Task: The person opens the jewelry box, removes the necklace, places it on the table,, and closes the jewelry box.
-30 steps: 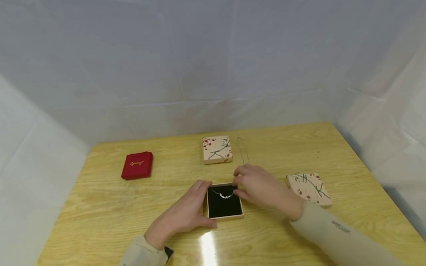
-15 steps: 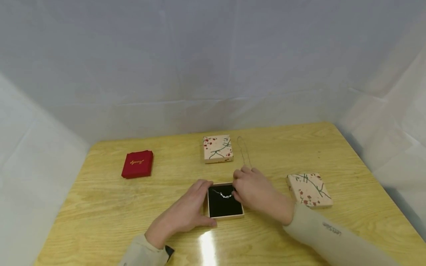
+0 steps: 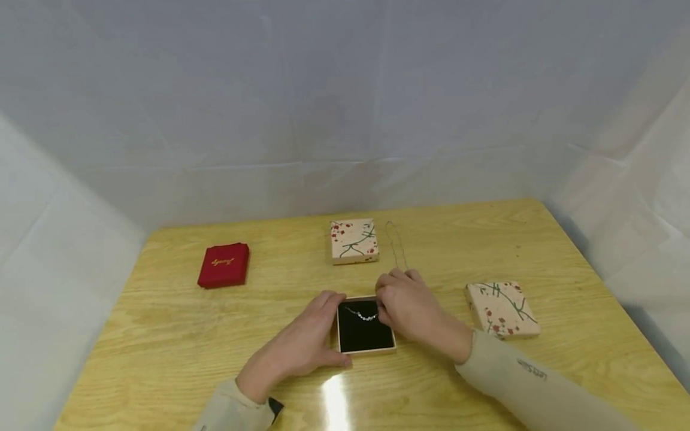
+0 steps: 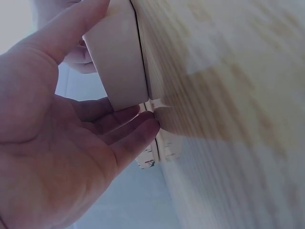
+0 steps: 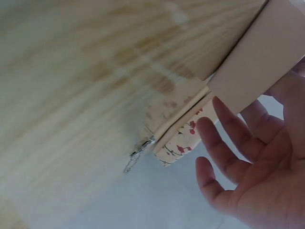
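A shallow square box (image 3: 372, 352) with a black lining stands on the table in the head view. On the lining lies a silver necklace (image 3: 368, 318) with a curved row of sparkling stones. My left hand (image 3: 304, 344) grips the box's left side, thumb at the near corner and fingers at the far one. At the far right corner, my right hand (image 3: 412, 308) bends over the rim, its thumb and fingertips at the necklace's right end; they hide that end. In the right wrist view the other fingers (image 5: 228, 124) curl loosely beside the plain box wall (image 5: 259, 52).
A floral lid (image 3: 353, 240) lies behind the box. Beside it a thin chain (image 3: 396, 242) stretches toward my right hand. Another floral box or lid (image 3: 502, 308) sits to the right, near my sleeve. A red case (image 3: 223, 265) rests at the far left of the wooden table (image 3: 178, 341).
My right hand has drawn slightly toward me and left, its fingers closing in at the box's far right corner. The left hand and box stay put.
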Demonstrator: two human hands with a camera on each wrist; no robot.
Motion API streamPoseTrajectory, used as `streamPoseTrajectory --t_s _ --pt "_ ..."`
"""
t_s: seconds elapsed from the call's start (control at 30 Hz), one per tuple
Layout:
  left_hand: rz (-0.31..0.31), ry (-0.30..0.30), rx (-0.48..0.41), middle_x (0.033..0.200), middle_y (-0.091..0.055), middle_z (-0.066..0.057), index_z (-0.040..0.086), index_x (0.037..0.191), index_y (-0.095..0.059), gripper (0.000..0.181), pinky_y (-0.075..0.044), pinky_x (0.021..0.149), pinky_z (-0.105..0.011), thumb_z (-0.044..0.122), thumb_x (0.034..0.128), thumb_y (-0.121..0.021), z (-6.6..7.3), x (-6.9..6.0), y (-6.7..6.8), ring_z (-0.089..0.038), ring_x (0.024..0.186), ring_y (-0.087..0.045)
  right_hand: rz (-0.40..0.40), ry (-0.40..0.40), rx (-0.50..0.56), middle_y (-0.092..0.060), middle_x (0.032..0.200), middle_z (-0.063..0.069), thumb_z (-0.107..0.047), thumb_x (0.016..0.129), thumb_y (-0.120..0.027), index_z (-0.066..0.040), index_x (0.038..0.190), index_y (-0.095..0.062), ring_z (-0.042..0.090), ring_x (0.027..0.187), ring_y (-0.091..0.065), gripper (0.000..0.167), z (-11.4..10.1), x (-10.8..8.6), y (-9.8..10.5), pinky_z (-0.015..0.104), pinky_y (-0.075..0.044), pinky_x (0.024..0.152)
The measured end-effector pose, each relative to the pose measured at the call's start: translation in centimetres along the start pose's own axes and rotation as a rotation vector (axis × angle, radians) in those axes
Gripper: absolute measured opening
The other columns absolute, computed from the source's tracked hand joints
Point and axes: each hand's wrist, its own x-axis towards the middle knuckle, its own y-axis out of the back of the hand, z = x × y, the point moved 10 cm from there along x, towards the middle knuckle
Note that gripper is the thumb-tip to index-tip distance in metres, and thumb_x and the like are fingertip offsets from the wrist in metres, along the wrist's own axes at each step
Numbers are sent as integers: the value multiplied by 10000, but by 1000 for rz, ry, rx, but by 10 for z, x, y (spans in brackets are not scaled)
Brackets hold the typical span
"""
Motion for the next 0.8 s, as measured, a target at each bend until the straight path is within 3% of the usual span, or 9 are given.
streamPoseTrajectory --t_s 0.27,0.57,0.8 --pt "6 0 -1 1538 -456 -150 -52 1592 -353 1121 -378 1218 -450 415 775 -963 0 -2 -3 -295 1429 -458 85 54 29 -728 1108 -12 -124 835 -770 -187 733 -711 235 1059 -626 133 -1 -4 6 481 -503 910" --pt "16 -7 -2 1529 -464 -168 -71 1585 -354 1125 -370 1222 -467 405 770 -966 1 -2 0 -318 1427 -460 127 117 52 -729 1155 23 -98 825 -750 -148 835 -776 254 1137 -627 58 -5 -7 18 471 -514 944" --pt "23 -18 3 1501 -483 -146 -54 1571 -378 1128 -386 1214 -430 400 737 -987 1 0 2 -276 1390 -485 153 139 98 -749 1100 19 -82 826 -774 -140 824 -758 225 1064 -630 60 -6 -11 25 402 -500 884"
